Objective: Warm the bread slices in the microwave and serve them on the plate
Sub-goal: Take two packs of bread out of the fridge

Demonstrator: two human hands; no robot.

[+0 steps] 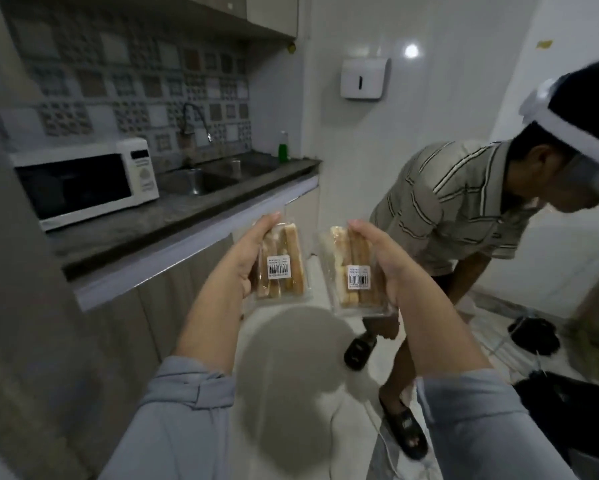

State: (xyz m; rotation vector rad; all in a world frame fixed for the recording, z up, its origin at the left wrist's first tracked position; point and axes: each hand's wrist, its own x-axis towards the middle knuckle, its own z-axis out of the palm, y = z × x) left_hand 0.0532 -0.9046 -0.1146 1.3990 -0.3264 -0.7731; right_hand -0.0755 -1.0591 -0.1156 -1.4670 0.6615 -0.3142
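Observation:
My left hand grips a clear plastic pack of bread slices with a barcode label, held up in front of me. My right hand grips a second, similar bread pack beside it. The two packs are a little apart at chest height. A white microwave with its door shut stands on the dark counter to the left. A round, pale, plate-like shape shows below my hands, blurred; what it is I cannot tell.
A steel sink with a tap lies right of the microwave, a green bottle behind it. A person in a striped shirt bends forward at the right, close to my right arm. Black bags lie on the floor. A white dispenser hangs on the wall.

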